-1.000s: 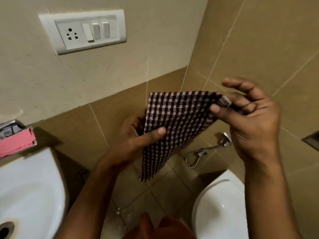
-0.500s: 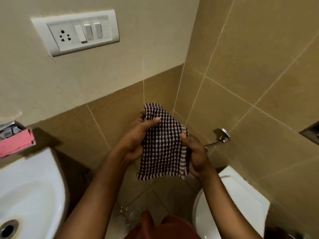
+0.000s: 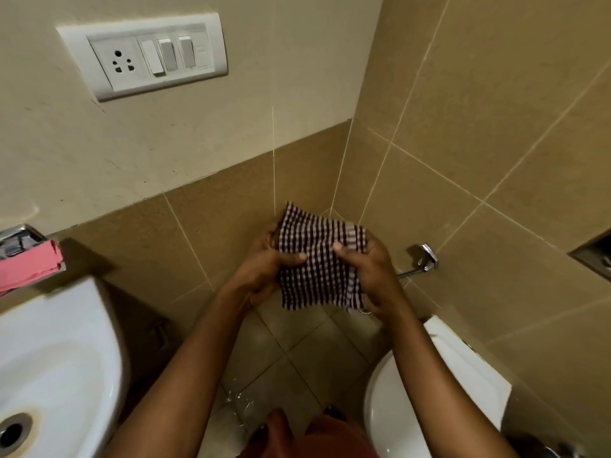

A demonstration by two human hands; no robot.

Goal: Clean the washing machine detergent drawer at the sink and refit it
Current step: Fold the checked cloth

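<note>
A dark checked cloth (image 3: pixel 317 269) is held up in the air between both hands, in front of the tiled corner. My left hand (image 3: pixel 264 269) grips its left side, thumb lying across the front. My right hand (image 3: pixel 367 272) grips its right side, thumb pressed on the fabric. The cloth is folded to a small rectangle. The white sink (image 3: pixel 56 368) is at the lower left with its drain (image 3: pixel 13 433) showing. No detergent drawer is in view.
A white toilet (image 3: pixel 429 391) stands at the lower right. A chrome wall fitting (image 3: pixel 426 257) sticks out of the tiles beside my right hand. A pink item (image 3: pixel 29 266) lies on a metal holder above the sink. A switch plate (image 3: pixel 148 57) is on the wall. The floor tiles are wet.
The cloth was spread wide between my hands a second ago. Both hands have come together and dropped lower, folding the cloth into a smaller rectangle.
</note>
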